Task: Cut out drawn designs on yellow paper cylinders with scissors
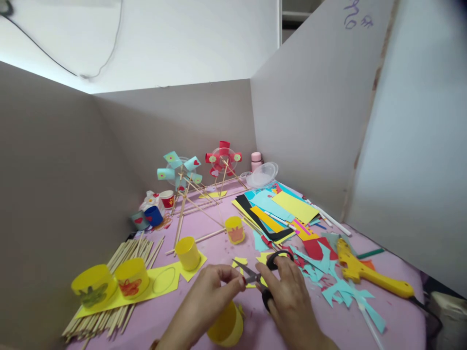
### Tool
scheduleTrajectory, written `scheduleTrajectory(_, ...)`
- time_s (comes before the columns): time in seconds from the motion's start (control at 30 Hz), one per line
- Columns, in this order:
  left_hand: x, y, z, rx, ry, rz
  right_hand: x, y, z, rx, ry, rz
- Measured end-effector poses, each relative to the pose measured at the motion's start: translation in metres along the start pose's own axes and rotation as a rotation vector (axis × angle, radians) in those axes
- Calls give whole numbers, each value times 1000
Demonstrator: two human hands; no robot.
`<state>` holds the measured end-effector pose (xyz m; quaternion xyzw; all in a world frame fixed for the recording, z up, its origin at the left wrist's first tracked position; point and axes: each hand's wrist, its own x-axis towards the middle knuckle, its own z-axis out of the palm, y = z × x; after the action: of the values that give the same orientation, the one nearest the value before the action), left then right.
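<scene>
My right hand point(292, 296) grips a pair of scissors point(251, 277) with black handles, fingers through the loops. The blades are parted and point left. My left hand point(215, 294) is pinched closed at the tips of the blades; what it holds, if anything, is too small to make out. Below it stands a yellow paper cup-like ring point(229, 330), partly hidden by the hand. Yellow paper scraps point(240, 262) lie behind the scissors. Farther back are a yellow ring with an orange drawing point(234, 230) and a plain yellow ring point(188, 253) on a yellow paper square.
Wooden sticks point(120, 316) lie at left under a yellow strip point(170, 282) and two yellow rings point(132, 278). Blue and red paper-and-stick wheels point(224, 158) stand behind. At right are coloured sheets point(295, 206), blue scraps point(328, 265) and a corded yellow glue gun point(375, 277).
</scene>
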<state>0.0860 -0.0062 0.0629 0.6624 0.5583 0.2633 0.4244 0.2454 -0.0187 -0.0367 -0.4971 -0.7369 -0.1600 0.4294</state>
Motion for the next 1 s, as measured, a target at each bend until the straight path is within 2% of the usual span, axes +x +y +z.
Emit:
scheduleTrajectory(0.2, -1, 5, 6, -85, 43, -15, -1, 4, 1, 7, -2, 11)
scheduleTrajectory(0.4, 14, -10, -6, 19, 193, -4, -6, 8, 4, 52, -48, 31)
scheduleTrajectory(0.57, 19, -32, -16, 173, 211, 14, -3, 3, 1, 273, -129, 240)
scheduleTrajectory(0.7, -6, -36, -22, 239, 146, 13, 5, 0, -6, 498, -233, 383)
scheduleTrajectory(0.8, -26, -34, -22, 399, 70, 4, 10, -3, -11, 696, -337, 486)
scheduleTrajectory(0.87, -33, -33, -22, 456, 61, -15, 12, -4, -11, 830, -413, 567)
scheduleTrajectory(0.93, -35, -35, -21, 377, 97, -12, 12, -4, -9, 959, -473, 650)
scheduleTrajectory(1.0, -35, -39, -19, 203, 189, 15, 11, -3, -6, 1099, -502, 722)
